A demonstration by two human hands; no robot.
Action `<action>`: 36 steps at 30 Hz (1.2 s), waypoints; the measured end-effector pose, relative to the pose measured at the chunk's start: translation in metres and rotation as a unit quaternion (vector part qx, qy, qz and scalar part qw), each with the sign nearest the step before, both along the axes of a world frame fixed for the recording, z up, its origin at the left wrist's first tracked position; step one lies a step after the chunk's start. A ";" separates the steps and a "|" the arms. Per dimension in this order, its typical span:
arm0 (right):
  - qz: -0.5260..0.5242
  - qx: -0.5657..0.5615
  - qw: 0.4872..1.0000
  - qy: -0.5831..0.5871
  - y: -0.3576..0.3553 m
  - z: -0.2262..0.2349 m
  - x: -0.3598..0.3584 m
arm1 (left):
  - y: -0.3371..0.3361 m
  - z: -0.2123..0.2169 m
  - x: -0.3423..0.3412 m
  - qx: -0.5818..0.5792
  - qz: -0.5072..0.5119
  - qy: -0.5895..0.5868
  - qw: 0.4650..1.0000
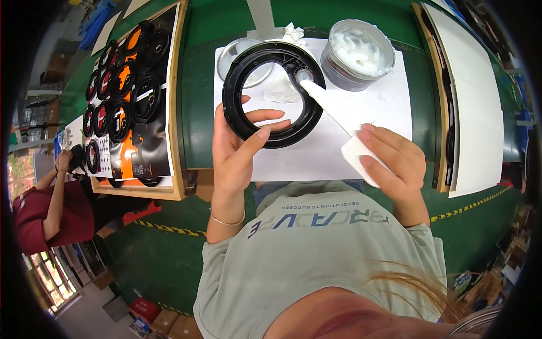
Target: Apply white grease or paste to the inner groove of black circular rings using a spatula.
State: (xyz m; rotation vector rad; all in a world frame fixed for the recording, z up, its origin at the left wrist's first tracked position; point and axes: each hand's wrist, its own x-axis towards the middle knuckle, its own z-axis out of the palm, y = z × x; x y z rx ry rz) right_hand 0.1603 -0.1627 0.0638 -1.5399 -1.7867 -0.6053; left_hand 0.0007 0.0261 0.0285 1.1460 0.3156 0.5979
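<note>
My left hand [240, 150] grips a large black plastic ring [237, 110] by its lower rim, thumb on the outside and fingers through the opening. My right hand [395, 161] holds a white squeeze bag [339, 113] shaped like a cone. The cone's narrow tip touches a small round fitting [304, 74] on the ring's upper right inner edge. Both are held over a white sheet [384, 101] that lies on the green table [197, 101].
A grey tub of white paste [358, 53] stands at the back right of the sheet. A metal lid [228, 53] and crumpled tissue [293, 34] lie behind the ring. A wooden tray [176, 113] with several black and orange rings sits to the left. Another person in a dark red top [48, 212] is at far left.
</note>
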 end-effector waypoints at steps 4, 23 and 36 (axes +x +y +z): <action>-0.003 0.008 0.999 0.045 -0.001 -0.001 0.001 | -0.002 0.003 -0.001 -0.002 0.005 0.005 1.000; -0.139 0.260 0.824 0.484 -0.008 -0.042 0.011 | -0.007 -0.002 0.001 0.045 0.029 -0.001 0.999; -0.169 -0.187 0.959 0.125 0.025 0.063 0.113 | -0.007 -0.006 -0.014 -0.037 0.032 0.005 0.999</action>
